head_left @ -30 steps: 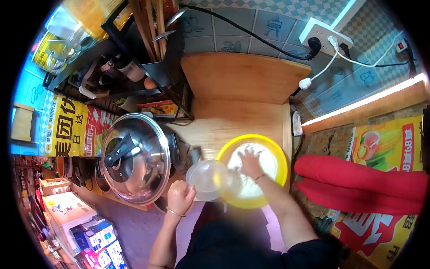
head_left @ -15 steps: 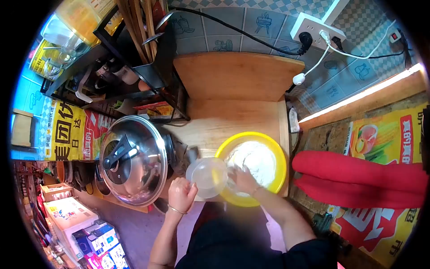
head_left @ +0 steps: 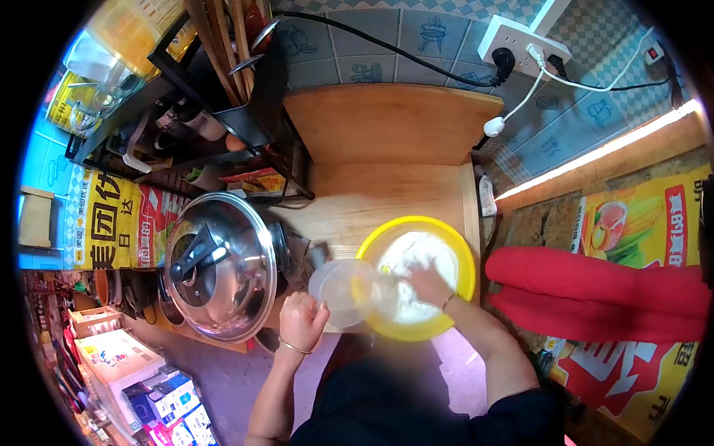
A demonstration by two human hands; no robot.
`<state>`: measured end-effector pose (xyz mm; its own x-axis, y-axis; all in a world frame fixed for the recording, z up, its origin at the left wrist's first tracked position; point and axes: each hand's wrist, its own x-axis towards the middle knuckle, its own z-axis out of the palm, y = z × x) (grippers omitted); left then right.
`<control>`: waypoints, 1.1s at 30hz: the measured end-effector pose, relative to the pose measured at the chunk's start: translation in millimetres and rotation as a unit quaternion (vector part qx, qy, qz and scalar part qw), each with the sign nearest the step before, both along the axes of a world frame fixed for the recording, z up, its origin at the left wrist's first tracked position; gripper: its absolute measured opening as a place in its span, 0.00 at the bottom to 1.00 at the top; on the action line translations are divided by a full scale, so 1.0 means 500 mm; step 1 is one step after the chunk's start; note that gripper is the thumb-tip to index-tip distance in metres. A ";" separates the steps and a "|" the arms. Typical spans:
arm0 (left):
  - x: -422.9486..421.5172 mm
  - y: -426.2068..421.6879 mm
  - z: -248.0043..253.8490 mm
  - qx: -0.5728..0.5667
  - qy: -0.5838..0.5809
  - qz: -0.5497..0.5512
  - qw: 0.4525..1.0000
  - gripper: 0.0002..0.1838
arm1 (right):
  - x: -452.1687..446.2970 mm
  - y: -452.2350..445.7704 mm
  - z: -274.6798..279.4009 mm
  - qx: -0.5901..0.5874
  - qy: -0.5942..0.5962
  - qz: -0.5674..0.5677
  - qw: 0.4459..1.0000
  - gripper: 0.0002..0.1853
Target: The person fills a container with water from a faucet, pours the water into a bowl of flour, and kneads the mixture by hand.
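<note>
My left hand (head_left: 303, 320) is closed on the rim of a translucent plastic bowl (head_left: 338, 297), tilted against the left side of a yellow basin (head_left: 468, 286). White powder that looks like flour (head_left: 409, 249) lies in the basin. Over the powder, my right hand (head_left: 431, 284) reaches in with its fingers stretched out, their tips slightly blurred. I see nothing held in it. The basin sits on a wooden board (head_left: 349, 186).
Left of the board stands a large pan with a glass lid (head_left: 222, 267). Behind it is a black rack (head_left: 256, 123) with chopsticks and utensils. On the right lies a red padded cloth roll (head_left: 595, 286). A power strip (head_left: 520, 46) with cords hangs on the tiled wall.
My right hand has moved to the right and slightly up within the basin, away from the plastic bowl. My left hand and the bowl have stayed almost in place.
</note>
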<state>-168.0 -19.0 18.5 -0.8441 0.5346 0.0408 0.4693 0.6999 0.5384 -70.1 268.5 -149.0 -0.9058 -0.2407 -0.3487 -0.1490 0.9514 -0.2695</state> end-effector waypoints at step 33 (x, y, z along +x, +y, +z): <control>0.000 0.008 0.006 0.015 -0.007 0.011 1.000 0.14 | 0.031 -0.023 -0.019 -0.040 -0.053 0.133 0.989 0.23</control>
